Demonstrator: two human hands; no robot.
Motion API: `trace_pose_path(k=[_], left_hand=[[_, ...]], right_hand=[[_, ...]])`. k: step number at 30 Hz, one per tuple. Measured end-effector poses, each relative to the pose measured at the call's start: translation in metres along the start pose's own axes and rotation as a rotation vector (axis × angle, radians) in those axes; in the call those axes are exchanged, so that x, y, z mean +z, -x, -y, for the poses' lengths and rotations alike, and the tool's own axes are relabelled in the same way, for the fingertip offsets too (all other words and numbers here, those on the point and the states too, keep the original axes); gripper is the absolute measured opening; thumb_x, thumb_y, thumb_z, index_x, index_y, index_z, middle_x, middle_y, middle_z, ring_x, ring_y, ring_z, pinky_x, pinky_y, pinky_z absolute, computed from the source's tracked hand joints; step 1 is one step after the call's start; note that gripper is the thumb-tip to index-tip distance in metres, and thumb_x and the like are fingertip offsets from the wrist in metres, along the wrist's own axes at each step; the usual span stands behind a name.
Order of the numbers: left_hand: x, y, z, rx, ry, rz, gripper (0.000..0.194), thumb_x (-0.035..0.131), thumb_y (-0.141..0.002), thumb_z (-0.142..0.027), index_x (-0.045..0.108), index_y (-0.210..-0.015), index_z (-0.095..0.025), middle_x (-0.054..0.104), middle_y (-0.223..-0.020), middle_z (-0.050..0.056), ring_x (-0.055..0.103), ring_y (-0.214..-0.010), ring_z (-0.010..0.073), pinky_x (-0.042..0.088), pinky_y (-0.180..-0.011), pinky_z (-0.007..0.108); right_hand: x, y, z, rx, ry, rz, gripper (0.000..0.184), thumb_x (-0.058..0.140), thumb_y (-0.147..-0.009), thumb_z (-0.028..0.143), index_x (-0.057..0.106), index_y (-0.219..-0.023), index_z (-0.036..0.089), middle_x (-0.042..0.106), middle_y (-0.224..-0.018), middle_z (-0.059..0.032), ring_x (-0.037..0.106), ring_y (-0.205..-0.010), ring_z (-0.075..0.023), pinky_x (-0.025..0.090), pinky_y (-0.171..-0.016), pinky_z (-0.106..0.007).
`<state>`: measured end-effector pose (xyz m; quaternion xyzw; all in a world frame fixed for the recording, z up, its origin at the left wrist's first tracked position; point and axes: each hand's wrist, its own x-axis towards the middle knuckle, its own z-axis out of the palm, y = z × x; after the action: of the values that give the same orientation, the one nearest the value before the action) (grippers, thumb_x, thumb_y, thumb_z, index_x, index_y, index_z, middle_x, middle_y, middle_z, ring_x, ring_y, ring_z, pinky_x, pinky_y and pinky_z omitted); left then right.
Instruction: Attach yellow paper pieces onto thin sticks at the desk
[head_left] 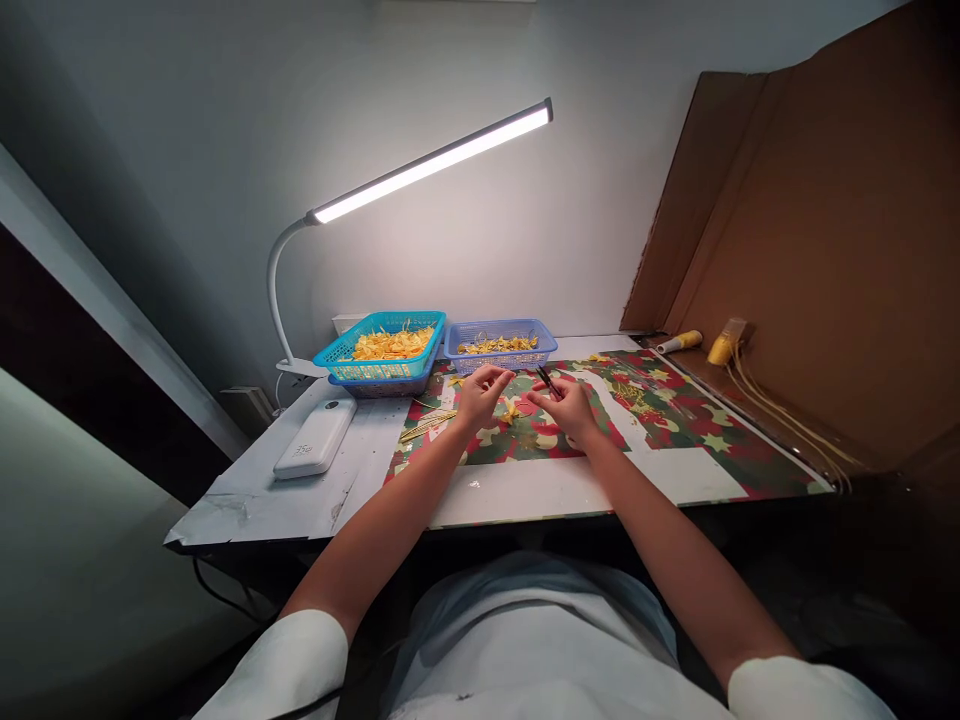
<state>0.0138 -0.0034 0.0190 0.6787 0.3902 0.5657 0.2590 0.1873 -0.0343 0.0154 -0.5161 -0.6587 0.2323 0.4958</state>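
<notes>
Dark tool [548, 381], probably tweezers: likely light, stiff and smooth, best taken midway along its sides; slim and black, slanting up and left above the tabletop [682, 478] from the right hand [568, 405], whose fingers are curled around it. Yellow piece [511, 413], ragged and petal-like: likely almost weightless, soft and easily torn, best lifted by an edge; on the patterned cover [525, 446] between the hands, near the left hand [482, 395], thumb and fingertips nearly meeting, any hold too small to tell.
</notes>
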Motion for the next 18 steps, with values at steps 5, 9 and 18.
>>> trace_pose_path(k=[5,9,18], left_hand=[[0.006,0.004,-0.004,-0.019,0.048,0.072,0.034,0.061,-0.076,-0.05,0.066,-0.074,-0.016,0.061,-0.072,0.002,0.05,-0.064,0.0117,0.039,-0.058,0.025],[0.009,0.005,-0.004,-0.036,0.068,0.106,0.034,0.061,-0.076,-0.05,0.064,-0.073,-0.017,0.06,-0.069,0.001,0.05,-0.062,0.0112,0.039,-0.057,0.025],[0.001,-0.002,0.001,-0.236,0.259,-0.027,0.035,0.065,-0.071,-0.051,0.066,-0.076,-0.016,0.067,-0.078,0.004,0.058,-0.074,0.0141,0.044,-0.068,0.027]], right_hand=[[0.011,-0.001,0.005,-0.033,-0.149,0.073,0.042,0.064,-0.067,0.058,0.065,-0.073,0.016,0.039,-0.053,0.0035,0.038,-0.054,-0.0118,0.031,-0.049,-0.025],[0.01,-0.001,0.004,-0.049,-0.172,0.119,0.041,0.06,-0.071,0.057,0.058,-0.063,0.017,0.047,-0.058,0.0008,0.039,-0.056,-0.0116,0.032,-0.051,-0.025],[-0.016,-0.008,-0.014,0.224,0.386,-0.102,0.021,0.052,-0.08,0.035,0.063,-0.072,0.018,0.062,-0.07,-0.0051,0.055,-0.067,-0.0189,0.037,-0.059,-0.027]])
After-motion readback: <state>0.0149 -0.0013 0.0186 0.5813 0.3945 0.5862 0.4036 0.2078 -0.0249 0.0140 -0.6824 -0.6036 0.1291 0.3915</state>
